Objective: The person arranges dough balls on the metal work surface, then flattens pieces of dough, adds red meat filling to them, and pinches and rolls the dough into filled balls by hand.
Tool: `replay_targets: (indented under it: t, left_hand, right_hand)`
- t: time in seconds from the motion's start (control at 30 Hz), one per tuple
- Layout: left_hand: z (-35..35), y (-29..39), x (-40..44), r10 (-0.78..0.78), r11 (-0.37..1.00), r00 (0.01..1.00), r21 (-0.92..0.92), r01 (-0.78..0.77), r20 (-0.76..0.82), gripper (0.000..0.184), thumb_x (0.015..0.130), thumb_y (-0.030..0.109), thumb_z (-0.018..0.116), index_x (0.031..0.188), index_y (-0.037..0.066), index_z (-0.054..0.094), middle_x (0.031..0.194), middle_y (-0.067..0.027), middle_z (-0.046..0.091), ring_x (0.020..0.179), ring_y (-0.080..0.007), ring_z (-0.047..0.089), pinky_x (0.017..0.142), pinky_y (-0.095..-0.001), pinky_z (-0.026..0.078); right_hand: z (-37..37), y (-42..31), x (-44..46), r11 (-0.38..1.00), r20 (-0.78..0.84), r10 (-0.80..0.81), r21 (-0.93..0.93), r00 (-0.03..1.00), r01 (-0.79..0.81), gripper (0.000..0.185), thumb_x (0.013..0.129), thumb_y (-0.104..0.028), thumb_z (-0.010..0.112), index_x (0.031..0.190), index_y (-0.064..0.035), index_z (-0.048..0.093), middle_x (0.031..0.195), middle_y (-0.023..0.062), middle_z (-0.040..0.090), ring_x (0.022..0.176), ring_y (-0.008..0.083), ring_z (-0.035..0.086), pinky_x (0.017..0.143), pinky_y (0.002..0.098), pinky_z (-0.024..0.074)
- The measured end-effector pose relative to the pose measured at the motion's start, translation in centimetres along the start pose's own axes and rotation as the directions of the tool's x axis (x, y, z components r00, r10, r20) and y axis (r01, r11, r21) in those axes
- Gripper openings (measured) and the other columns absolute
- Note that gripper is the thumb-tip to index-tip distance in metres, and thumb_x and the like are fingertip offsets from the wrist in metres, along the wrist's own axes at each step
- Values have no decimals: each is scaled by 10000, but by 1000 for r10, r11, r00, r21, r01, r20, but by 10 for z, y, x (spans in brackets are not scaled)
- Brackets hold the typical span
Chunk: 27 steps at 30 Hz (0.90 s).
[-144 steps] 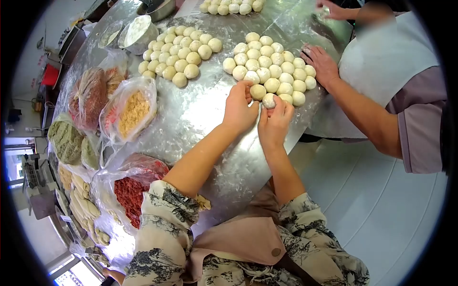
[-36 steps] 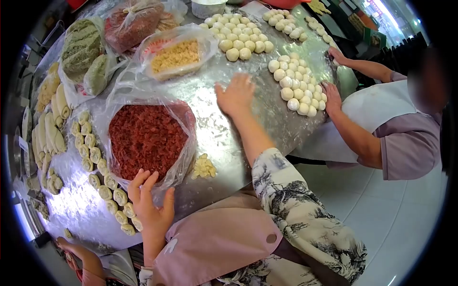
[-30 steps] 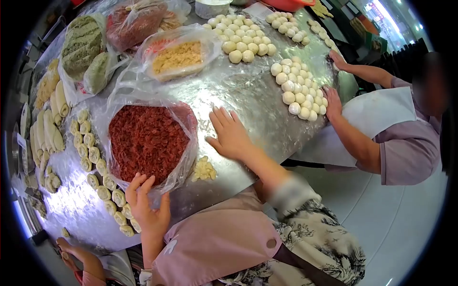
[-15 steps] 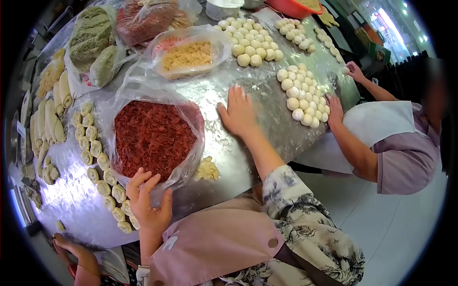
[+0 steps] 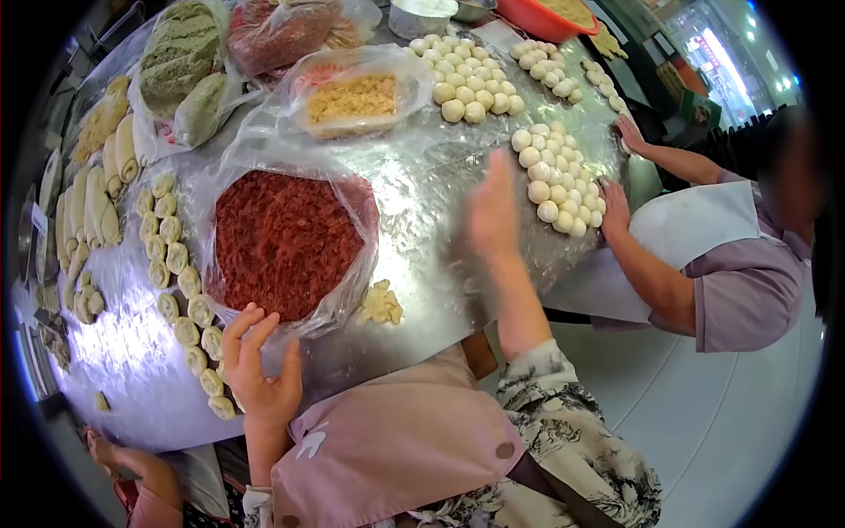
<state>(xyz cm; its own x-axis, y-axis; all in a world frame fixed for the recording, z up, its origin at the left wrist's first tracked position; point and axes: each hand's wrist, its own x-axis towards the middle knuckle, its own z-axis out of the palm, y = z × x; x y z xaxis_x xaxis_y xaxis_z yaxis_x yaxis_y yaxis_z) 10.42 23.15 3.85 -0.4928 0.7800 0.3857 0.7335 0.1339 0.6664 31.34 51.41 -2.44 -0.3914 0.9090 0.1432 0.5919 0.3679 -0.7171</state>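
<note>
My left hand has its fingers spread, with the fingertips at the lower edge of a clear plastic bag of dark red filling. Nothing shows in its grip. Over the metal table, my right hand is raised and smeared by motion, left of a cluster of round white dough balls; whether it holds anything is too blurred to tell. A small heap of pale dough scraps lies right of the red filling. Flat dough pieces line up left of my left hand.
Yellow filling, green filling and a tied bag stand at the back left. More dough balls and a red basin are farther back. A co-worker's hands rest at the right; another person's arm is lower left.
My right hand has gone from the dough balls to the middle of the table, and just now swung right. My left hand has moved to the red filling's bag. The view has turned left.
</note>
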Motion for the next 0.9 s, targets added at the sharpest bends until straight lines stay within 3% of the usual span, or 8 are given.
replay_targets:
  t: [0.07,0.17,0.27,0.5,0.63,0.67,0.73,0.9]
  left_hand:
    - [-1,1,-3,-1,1000,1000,-3,1,25,360,727,-27,712,1082,3,655,1144,-177,598,1104,-357,591,976,-430,467]
    - [-1,5,-4,2,1000,1000,-3,-1,29,337,739,-26,707,1072,1,659,1147,-178,599,1104,-354,592,973,-425,468]
    - [-2,5,-5,8,1000,1000,-5,-8,4,327,757,-33,697,1079,10,653,1152,-168,599,1092,-332,589,960,-402,461]
    - [-1,4,-10,-28,1000,999,10,28,20,297,742,-18,714,1035,11,677,1121,-160,610,1056,-329,612,929,-401,486]
    - [5,12,-7,77,995,994,-64,-73,76,313,759,-25,694,1067,16,662,1116,-163,624,1030,-316,614,907,-383,485]
    - [3,15,-8,87,995,994,-54,-84,70,313,758,-29,692,1066,13,660,1120,-165,623,1034,-316,611,911,-383,483]
    - [-3,17,-9,99,995,993,-23,-98,58,311,758,-35,687,1064,7,656,1129,-170,621,1042,-317,607,918,-385,477]
    - [-14,-1,-19,-23,998,997,50,26,-69,333,748,-24,706,1075,4,649,1119,-182,619,1031,-319,605,907,-382,471]
  right_hand:
    - [28,42,-12,719,198,5,-682,980,134,648,1034,-414,350,1502,28,276,1579,189,270,1481,305,214,1199,412,167]
    - [26,48,-5,794,231,29,-596,972,118,676,1007,-409,420,1488,46,285,1562,222,283,1465,359,231,1192,436,178]
    - [-23,42,-14,987,142,44,145,989,-64,733,977,-448,457,1482,57,292,1556,244,278,1452,386,244,1186,466,177]
    - [11,71,-66,641,-268,239,-678,933,-359,875,916,-538,516,1452,118,297,1518,300,303,1442,393,245,1165,520,180]
    - [53,43,-22,830,19,-45,-556,999,48,676,940,-485,469,1344,57,449,1458,255,401,1353,388,368,1115,485,267]
    - [34,-1,-2,964,414,182,-254,892,-79,807,998,-534,361,1490,91,226,1571,296,173,1485,392,125,1204,462,103]
    - [37,-32,6,987,253,14,151,967,-53,734,1040,-469,295,1500,92,180,1579,299,126,1492,392,79,1213,424,81]
    - [-79,-115,17,883,-357,-441,-11,823,469,679,1067,-424,194,1507,89,130,1595,268,102,1498,342,91,1214,397,86]
